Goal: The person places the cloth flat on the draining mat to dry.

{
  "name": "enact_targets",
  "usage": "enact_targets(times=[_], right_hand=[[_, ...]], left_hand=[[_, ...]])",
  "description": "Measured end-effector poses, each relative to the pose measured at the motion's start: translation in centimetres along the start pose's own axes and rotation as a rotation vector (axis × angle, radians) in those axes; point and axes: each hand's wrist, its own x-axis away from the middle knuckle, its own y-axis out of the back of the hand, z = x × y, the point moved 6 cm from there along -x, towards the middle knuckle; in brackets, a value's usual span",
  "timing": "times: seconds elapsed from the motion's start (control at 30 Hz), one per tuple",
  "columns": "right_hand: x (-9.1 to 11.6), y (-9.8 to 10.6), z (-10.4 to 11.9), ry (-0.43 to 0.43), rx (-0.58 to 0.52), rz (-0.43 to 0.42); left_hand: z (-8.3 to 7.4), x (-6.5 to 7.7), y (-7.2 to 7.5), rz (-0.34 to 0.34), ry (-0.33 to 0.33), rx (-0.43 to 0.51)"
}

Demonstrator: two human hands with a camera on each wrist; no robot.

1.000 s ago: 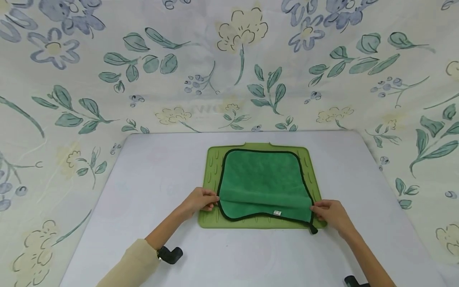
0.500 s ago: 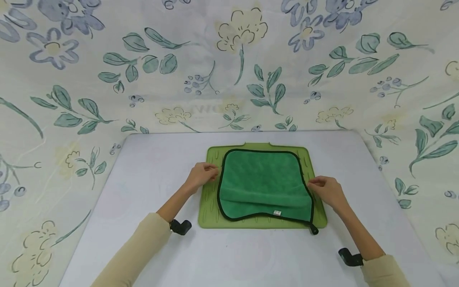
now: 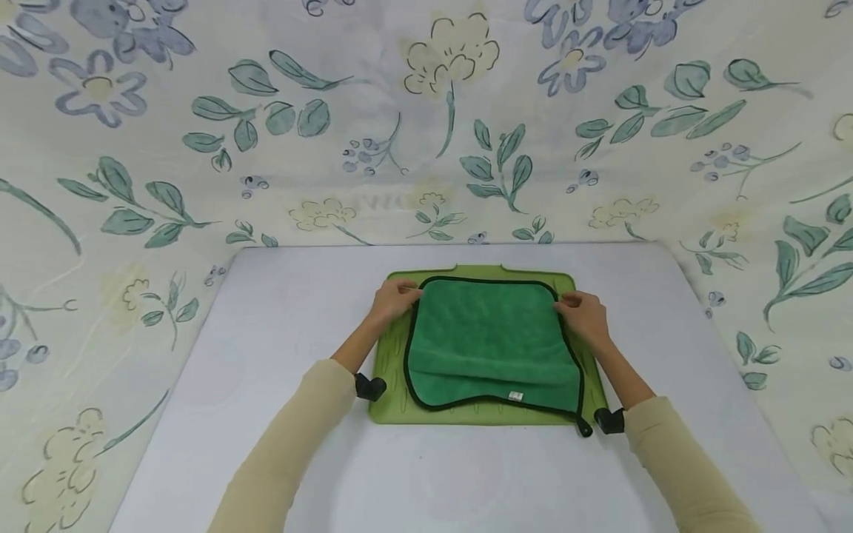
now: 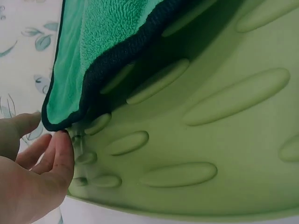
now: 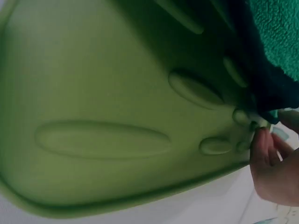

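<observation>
A green towel (image 3: 493,326) with black edging lies spread on a lighter green ribbed board (image 3: 389,403). Its near part is folded or rumpled, with a small white label and a black loop at the near right corner. My left hand (image 3: 395,297) is at the towel's far left corner; in the left wrist view its thumb and fingertips (image 4: 63,140) stand apart at the black edging. On the opposite side, my right hand (image 3: 583,314) reaches the far right corner, thumb and fingertips (image 5: 262,137) right at the edging.
The board rests on a white table (image 3: 300,311). Behind and beside the table hangs a floral-patterned cloth (image 3: 373,89). Black wrist cameras sit below both hands, next to beige sleeves (image 3: 286,437).
Both hands have let go of the towel's near sides and moved away from me along its edges to the far corners. The towel itself has stayed in place.
</observation>
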Motion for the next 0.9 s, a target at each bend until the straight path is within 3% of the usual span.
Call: enact_targets(times=[0.37,0.57,0.9], right_hand=[[-0.7,-0.4,-0.6,-0.002,0.017,0.047],[-1.6,0.4,0.0,0.022,0.016,-0.008],[-2.8,0.7,0.2,-0.084,-0.013,-0.037]], left_hand=[[0.6,-0.8,-0.8,-0.045,-0.018,0.014],[0.0,-0.9,-0.4,-0.097,-0.022,0.030],[-0.3,-1.9,0.1,-0.165,0.001,0.053]])
